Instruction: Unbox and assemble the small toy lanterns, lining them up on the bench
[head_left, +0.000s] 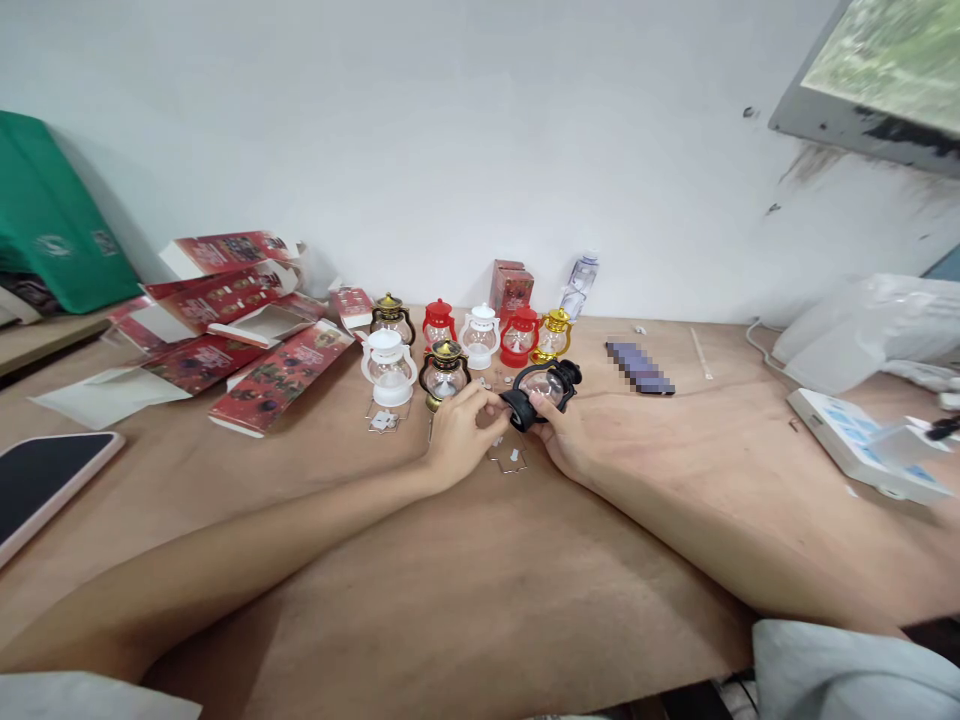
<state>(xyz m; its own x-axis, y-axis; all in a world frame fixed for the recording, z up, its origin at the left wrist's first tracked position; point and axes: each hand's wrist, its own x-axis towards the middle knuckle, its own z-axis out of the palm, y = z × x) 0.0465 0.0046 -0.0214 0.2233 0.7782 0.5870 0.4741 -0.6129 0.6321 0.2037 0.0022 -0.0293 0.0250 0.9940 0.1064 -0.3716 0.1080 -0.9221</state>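
A small black lantern point(545, 385) with a clear globe lies tilted on its side in my right hand point(561, 436), whose fingers wrap round its lower part. My left hand point(466, 432) is closed at the lantern's black base, thumb and fingertips pinched together; what they hold is too small to make out. Just behind my left hand stands a bronze lantern point(445, 372), with a white lantern point(388, 370) to its left. Below the hands on the table lie a thin wire piece point(513, 470) and small white bits. Another wire piece point(369, 418) lies before the white lantern.
More lanterns point(480, 335) stand in a row near the wall. Opened red boxes point(281, 380) are heaped at left, beside a tablet point(45, 485) and a green bag point(67, 220). A phone point(641, 368), a power strip point(862, 445) and a plastic bag point(847, 330) are at right.
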